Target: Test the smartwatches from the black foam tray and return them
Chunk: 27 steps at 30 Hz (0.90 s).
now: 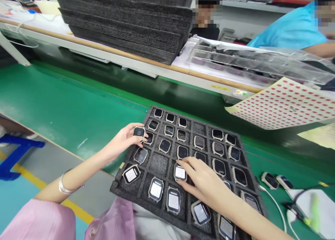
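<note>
A black foam tray (158, 163) with square pockets holds several strapless smartwatch bodies, tilted toward me. My left hand (127, 138) is closed on a dark-screened smartwatch (138, 131) above the tray's left edge. Beneath those fingers another dark watch (149, 138) sits in its pocket. My right hand (200, 177) pinches a smartwatch with a lit white screen (180, 172) at its pocket, thumb and fingers on its sides. Along the near rows, other watches show lit screens, such as one (156, 189) and its neighbour (173, 200). My right hand and forearm hide some pockets.
Black foam sheets (125, 23) are stacked on the shelf behind. A red-dotted sticker sheet (285, 103) overhangs at right. Two loose watches (270, 180) and a white cable (274, 201) lie on the green bench (65, 103). Two people sit beyond, near clear plastic trays (235, 60).
</note>
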Motion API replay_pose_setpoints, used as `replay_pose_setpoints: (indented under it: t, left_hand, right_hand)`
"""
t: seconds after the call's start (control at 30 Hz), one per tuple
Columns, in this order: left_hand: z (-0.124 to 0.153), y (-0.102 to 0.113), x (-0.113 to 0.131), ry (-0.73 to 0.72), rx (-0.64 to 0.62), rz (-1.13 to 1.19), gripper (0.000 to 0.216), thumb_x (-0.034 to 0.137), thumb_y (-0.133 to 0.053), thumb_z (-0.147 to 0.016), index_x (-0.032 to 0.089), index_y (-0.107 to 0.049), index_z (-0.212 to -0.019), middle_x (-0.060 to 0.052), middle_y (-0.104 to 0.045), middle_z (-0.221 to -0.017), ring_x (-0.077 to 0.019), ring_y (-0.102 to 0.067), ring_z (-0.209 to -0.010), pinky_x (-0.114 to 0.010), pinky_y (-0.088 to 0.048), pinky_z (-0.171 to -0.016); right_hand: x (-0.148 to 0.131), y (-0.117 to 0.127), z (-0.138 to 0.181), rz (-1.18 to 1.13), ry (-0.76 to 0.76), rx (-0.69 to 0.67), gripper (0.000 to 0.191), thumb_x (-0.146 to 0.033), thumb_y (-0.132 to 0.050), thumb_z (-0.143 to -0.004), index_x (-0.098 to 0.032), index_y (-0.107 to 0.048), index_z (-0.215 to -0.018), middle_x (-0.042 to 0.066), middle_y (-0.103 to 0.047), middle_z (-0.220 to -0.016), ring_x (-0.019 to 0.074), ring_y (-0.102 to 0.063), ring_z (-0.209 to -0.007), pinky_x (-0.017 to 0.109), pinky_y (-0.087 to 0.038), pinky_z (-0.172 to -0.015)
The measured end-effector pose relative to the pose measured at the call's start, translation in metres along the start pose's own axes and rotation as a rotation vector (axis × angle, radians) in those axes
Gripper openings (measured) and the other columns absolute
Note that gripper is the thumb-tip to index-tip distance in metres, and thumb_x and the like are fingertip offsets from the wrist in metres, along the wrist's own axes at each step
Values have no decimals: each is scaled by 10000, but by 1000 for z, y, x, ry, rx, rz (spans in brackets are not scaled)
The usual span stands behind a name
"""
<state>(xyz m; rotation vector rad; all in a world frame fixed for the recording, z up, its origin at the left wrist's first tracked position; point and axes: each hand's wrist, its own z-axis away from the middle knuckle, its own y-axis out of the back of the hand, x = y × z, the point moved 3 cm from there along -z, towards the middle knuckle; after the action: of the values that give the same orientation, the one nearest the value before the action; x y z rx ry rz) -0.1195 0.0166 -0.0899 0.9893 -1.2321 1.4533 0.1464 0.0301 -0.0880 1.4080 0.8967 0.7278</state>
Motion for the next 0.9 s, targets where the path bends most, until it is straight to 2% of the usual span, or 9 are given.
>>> replay_pose_setpoints:
  t: [0.17,0.27,0.37,0.43,0.53,0.6,0.7,0.83,0.9]
  left_hand:
    - [-1,5,-2,-10,31,-72,432,184,-672,-724,168,-502,-1121,-32,-610,-886,-145,-560,-732,-250,-432,-612]
    - [-4,-1,-2,-53,31,-165,391,214,-660,-745,177,-511,-1105,18,-541,-759,-118,-488,-614,-240,-404,-562]
    - [-6,-10,1,-159,60,-296,351,213,-618,-773,182,-517,-1108,22,-511,-738,-125,-476,-601,-245,-387,-561]
    - [-4,-16,5,-255,104,-402,337,195,-592,-784,193,-526,-1114,3,-532,-813,-144,-508,-680,-258,-404,-633]
    - [1,-23,12,-348,146,-517,351,169,-565,-782,207,-520,-1129,-12,-556,-891,-175,-531,-779,-269,-404,-703]
    - [4,-26,17,-366,145,-573,369,146,-551,-770,210,-517,-1131,3,-544,-831,-169,-517,-737,-263,-393,-675]
    - [6,-30,23,-366,105,-613,387,137,-548,-764,209,-513,-1142,26,-504,-740,-154,-483,-667,-254,-380,-636]
    - [2,-42,27,-395,93,-589,401,197,-572,-797,199,-492,-1189,11,-539,-787,-160,-517,-705,-260,-409,-677]
    - [-3,-50,29,-417,91,-572,440,215,-580,-804,198,-473,-1231,-7,-569,-846,-173,-546,-753,-274,-429,-713]
  right_hand:
    - [-3,7,-8,-88,-20,22,342,-374,-618,-856,-150,-579,-1112,134,-622,-1060,308,-570,-964,472,-505,-779]
    - [-13,10,-39,-200,100,16,257,-303,-494,-946,-173,-558,-1159,112,-618,-1127,268,-547,-1009,442,-493,-847]
    - [-34,-4,-80,-246,245,-19,235,-201,-447,-959,-162,-559,-1162,123,-617,-1145,265,-550,-1012,451,-485,-878]
    - [-47,-18,-103,-276,213,0,194,-152,-484,-928,-123,-588,-1089,165,-616,-1104,300,-547,-1045,500,-466,-891]
    - [-56,-32,-123,-495,64,53,214,-168,-573,-886,-117,-576,-1093,178,-586,-1140,319,-523,-1109,504,-445,-921]
    - [-53,-34,-126,-577,13,70,213,-198,-597,-879,-132,-573,-1081,154,-594,-1111,302,-550,-1069,471,-471,-890]
    - [-38,-26,-118,-676,-26,81,136,-248,-605,-880,-149,-578,-970,96,-616,-964,252,-606,-909,412,-517,-796]
    - [-12,-5,-95,-1206,-93,67,143,-311,-573,-892,-180,-518,-890,46,-606,-907,209,-638,-848,361,-546,-739]
    - [-1,4,-83,-1446,-177,34,186,-356,-570,-890,-193,-482,-906,41,-624,-904,208,-672,-797,303,-560,-603]
